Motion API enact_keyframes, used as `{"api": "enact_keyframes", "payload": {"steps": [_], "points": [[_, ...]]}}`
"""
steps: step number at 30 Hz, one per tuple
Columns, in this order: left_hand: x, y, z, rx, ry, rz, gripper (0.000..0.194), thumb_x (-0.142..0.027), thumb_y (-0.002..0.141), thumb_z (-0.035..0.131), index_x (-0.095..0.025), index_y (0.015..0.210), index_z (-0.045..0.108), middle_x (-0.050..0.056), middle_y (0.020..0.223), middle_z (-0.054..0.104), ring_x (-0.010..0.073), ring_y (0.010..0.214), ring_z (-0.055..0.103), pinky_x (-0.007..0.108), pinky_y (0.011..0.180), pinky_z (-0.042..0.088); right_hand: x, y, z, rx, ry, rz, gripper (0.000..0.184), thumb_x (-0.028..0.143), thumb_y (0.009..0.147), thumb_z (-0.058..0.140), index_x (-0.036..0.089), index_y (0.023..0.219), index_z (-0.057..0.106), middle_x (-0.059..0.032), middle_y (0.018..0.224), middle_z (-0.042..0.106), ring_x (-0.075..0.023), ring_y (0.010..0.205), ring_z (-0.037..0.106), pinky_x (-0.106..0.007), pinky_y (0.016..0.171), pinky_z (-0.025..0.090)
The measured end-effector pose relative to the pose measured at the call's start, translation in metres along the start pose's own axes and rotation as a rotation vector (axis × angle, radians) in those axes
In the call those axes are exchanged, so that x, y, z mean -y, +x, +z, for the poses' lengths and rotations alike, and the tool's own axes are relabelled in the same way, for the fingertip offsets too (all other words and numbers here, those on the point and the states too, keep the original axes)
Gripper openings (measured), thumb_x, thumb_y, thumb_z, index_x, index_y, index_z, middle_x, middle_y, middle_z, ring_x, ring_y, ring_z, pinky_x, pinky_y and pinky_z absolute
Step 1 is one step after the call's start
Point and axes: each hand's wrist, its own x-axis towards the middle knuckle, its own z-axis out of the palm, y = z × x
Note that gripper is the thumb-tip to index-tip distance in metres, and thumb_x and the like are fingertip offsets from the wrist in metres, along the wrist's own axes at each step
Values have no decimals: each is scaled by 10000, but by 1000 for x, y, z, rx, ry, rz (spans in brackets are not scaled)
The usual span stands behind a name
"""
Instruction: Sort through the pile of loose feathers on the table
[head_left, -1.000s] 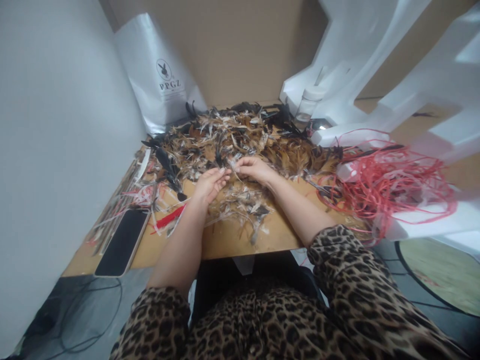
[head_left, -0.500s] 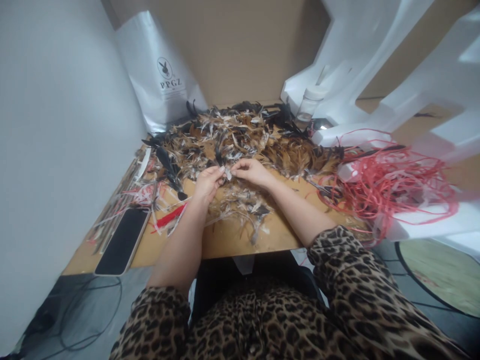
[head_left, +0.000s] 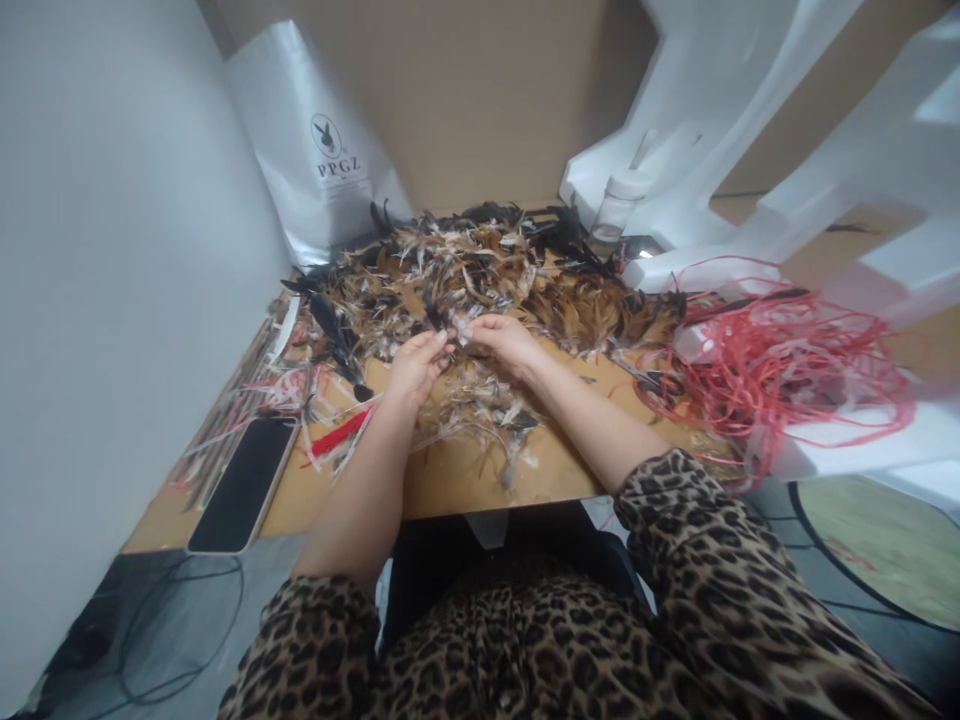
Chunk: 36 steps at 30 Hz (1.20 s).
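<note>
Pinching pale fluff (head_left: 460, 328) between both hands (head_left: 417, 372) (head_left: 508, 345) — feather heap (head_left: 480, 265) beyond, bag (head_left: 300, 130) lettered "PPGZ"

Small craft workshop by the look of it, maybe a work corner at home; can't tell which. My table (head_left: 555, 475) sits in a corner: pale wall (head_left: 112, 250) on the left, brown panel (head_left: 480, 110) behind. It's loaded with raw stock: feathers (head_left: 465, 265) heaped across the back, more in a loose pile nearer me, a tangle of red string (head_left: 795, 375) on the right. 1 lidded jar (head_left: 621, 205) at the back, white sheeting (head_left: 727, 90) beyond it. Personal stuff mixed in: 1 phone (head_left: 244, 485), 1 printed bag (head_left: 300, 130). Grey floor (head_left: 270, 610), loose black cable (head_left: 161, 683) on it.
</note>
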Motion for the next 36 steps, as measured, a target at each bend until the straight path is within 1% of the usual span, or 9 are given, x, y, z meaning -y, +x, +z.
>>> {"api": "enact_keyframes", "payload": {"steps": [2,6,14,17,20,26,30,33,36], "points": [[0,0,-1,15,-38,-59,182,-173,606,714,-121,754,621,45,787,676,64,602,593,136,477,406,2,-1,2,-34,70,-11,258,328,542,725,147,680,604,42,534,551,-47,460,421,-193,488,322],[2,-1,0,49,-38,-141,171,-155,632,695,-110,773,609,64,762,681,74,590,603,133,457,398,5,-6,10,-83,74,-42,279,344,533,727,144,679,596,36,552,562,-51,472,429,-198,497,342],[2,-2,2,71,-29,-160,179,-151,637,694,-103,784,605,49,704,668,62,567,597,122,458,407,3,-8,17,-122,-33,-176,240,339,561,699,147,659,594,22,653,584,-78,608,505,-227,645,414],[3,-3,3,80,-22,-154,189,-153,625,704,-100,778,606,40,688,657,52,561,586,119,463,408,0,-7,18,-136,-42,-199,245,346,555,697,150,659,591,21,663,580,-82,626,504,-233,674,418],[3,-3,4,81,-11,-136,184,-160,612,713,-95,749,609,30,660,644,38,537,566,115,466,405,-1,-7,19,-131,-50,-213,264,366,558,693,151,677,595,15,665,580,-88,629,506,-237,669,419],[3,-4,5,58,58,-29,197,-205,585,727,-94,706,618,24,629,637,32,510,544,131,496,411,0,-8,18,-116,-69,-213,272,384,578,689,151,685,596,23,671,580,-81,621,506,-224,650,409],[4,-4,6,64,149,15,202,-233,581,726,-99,704,637,28,632,640,42,517,547,146,499,409,0,-8,16,-82,-100,-214,275,394,586,689,145,638,587,35,612,557,-69,573,475,-207,599,381],[4,-4,8,86,205,24,195,-251,589,718,-101,690,646,34,638,643,49,522,548,154,501,409,0,-9,15,-78,-123,-201,287,412,589,680,141,611,589,33,573,544,-72,549,459,-206,575,372],[4,-5,8,95,210,17,194,-259,599,713,-104,697,650,35,644,645,47,521,544,159,513,415,-1,-9,16,-94,-90,-180,295,417,576,688,142,608,585,32,562,540,-73,541,457,-204,567,374]]}}
